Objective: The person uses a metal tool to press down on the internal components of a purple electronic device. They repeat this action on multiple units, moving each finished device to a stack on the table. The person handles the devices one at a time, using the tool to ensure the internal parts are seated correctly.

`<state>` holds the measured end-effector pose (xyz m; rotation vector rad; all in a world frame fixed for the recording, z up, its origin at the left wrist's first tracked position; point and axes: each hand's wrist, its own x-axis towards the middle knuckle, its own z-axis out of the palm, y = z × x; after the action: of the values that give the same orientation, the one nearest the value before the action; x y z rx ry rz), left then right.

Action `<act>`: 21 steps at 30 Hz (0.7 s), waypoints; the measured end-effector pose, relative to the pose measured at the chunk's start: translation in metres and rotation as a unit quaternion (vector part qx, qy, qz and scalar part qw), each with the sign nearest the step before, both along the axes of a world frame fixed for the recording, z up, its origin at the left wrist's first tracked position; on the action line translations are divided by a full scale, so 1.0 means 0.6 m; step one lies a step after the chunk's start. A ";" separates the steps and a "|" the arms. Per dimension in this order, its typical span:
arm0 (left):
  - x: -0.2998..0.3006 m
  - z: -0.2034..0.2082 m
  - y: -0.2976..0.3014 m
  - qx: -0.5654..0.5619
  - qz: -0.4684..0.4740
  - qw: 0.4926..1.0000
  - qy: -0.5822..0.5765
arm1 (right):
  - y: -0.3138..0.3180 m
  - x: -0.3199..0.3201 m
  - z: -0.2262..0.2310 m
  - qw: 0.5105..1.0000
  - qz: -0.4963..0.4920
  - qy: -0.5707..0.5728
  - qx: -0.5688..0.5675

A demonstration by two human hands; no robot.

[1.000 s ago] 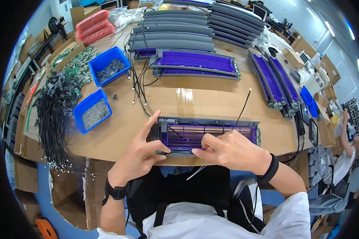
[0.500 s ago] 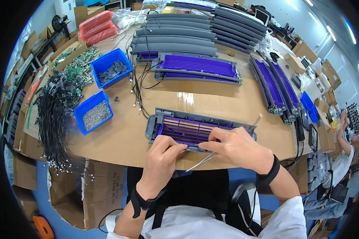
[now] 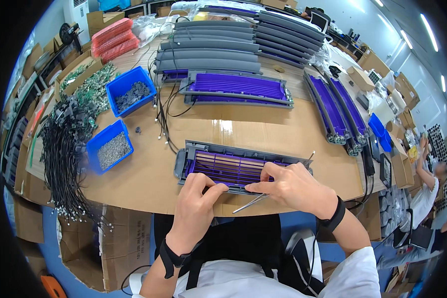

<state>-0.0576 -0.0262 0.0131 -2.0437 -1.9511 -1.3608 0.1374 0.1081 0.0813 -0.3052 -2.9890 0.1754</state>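
The frame lay crosswise, right end nearer the person; left hand pinched its near edge, right hand clasped tweezers.

At the bottom of the frame is a white shirt with short sleeves, thin black straps, and black cloth on the lap. Each wrist has a black band.

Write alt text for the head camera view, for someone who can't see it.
A person's left hand and right hand touch the near edge of a gray and purple frame on a cardboard sheet; a thin metal tool juts from under the right hand. Similar panels lie beyond, with two blue bins and a bundle of black cables at left.
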 end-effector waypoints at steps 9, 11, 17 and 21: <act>0.001 -0.002 0.001 0.007 -0.001 1.000 0.011 | 0.010 0.043 -0.001 0.997 -0.015 0.027 -0.064; 0.002 -0.002 0.002 0.006 -0.002 1.000 0.013 | 0.010 0.047 -0.001 0.998 -0.016 0.025 -0.059; 0.033 0.021 0.009 0.030 -0.030 0.999 0.029 | -0.008 0.043 -0.002 0.999 -0.032 0.012 0.018; 0.075 0.002 0.047 0.030 -0.114 0.993 -0.005 | -0.012 0.054 -0.003 0.997 -0.057 0.008 0.045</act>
<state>-0.0128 0.0017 0.0143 -2.2915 -1.7000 -1.4532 0.1699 0.1006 0.0793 -0.4603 -2.9420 0.0308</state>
